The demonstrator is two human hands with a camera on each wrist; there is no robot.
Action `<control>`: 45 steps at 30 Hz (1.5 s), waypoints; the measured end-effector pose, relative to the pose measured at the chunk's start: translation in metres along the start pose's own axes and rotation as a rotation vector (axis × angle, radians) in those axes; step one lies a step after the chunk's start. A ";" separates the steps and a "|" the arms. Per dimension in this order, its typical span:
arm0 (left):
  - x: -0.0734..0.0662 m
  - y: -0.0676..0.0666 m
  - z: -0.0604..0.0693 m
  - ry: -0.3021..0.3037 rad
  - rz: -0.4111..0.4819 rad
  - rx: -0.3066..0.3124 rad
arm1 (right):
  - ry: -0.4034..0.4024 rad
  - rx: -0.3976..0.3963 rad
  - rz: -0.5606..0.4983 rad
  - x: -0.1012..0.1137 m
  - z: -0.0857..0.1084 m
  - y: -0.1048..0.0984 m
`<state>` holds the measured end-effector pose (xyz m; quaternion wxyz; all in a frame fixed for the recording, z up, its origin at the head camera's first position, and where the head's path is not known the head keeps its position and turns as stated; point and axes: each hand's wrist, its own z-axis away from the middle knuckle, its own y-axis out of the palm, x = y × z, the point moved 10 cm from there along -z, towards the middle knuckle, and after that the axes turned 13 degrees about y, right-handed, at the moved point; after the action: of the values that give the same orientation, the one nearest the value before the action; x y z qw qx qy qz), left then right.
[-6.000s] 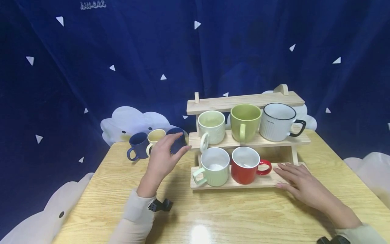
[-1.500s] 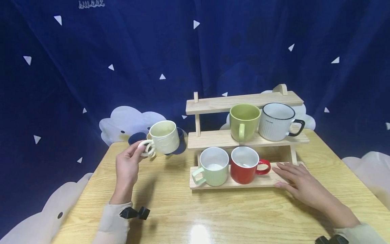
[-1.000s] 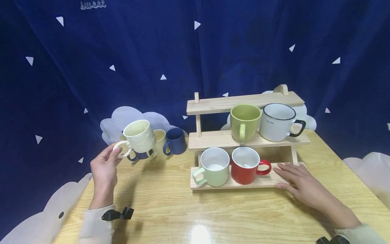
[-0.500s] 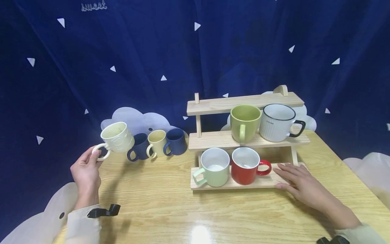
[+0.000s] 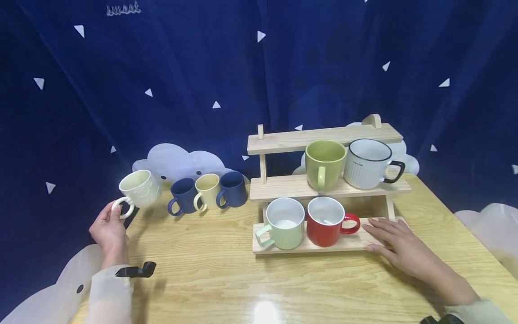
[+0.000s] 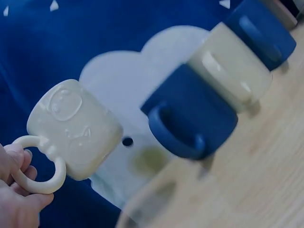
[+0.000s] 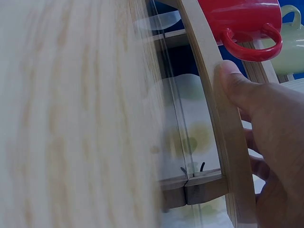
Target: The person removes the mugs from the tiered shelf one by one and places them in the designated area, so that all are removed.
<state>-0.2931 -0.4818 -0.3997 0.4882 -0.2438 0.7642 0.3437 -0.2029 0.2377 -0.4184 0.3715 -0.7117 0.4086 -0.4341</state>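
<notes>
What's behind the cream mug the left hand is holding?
Behind the cream mug in the left hand, you can see dark blue curtain and part of a white cloud shape. The patch the mug covers is hidden, so I can't see what's there.

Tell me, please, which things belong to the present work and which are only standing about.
Seemingly in the work:
embossed cream mug, handle in left hand
three-tier wooden rack, touched by right hand

Probably only standing about:
On table: two navy mugs, pale yellow mug
On rack: olive-green mug, black-rimmed white mug, mint mug, red mug
</notes>
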 end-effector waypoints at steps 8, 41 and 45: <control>0.041 -0.004 -0.003 -0.040 0.111 0.007 | -0.007 -0.014 0.004 0.000 0.001 -0.002; 0.100 0.012 0.007 -0.131 0.110 0.119 | -0.005 -0.018 0.011 0.001 0.001 0.000; 0.093 0.017 0.002 -0.075 -0.205 0.246 | 0.001 -0.012 0.010 0.000 0.000 0.000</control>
<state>-0.3412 -0.4728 -0.4809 0.5752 -0.2457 0.7529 0.2047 -0.2024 0.2375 -0.4183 0.3691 -0.7116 0.4150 -0.4302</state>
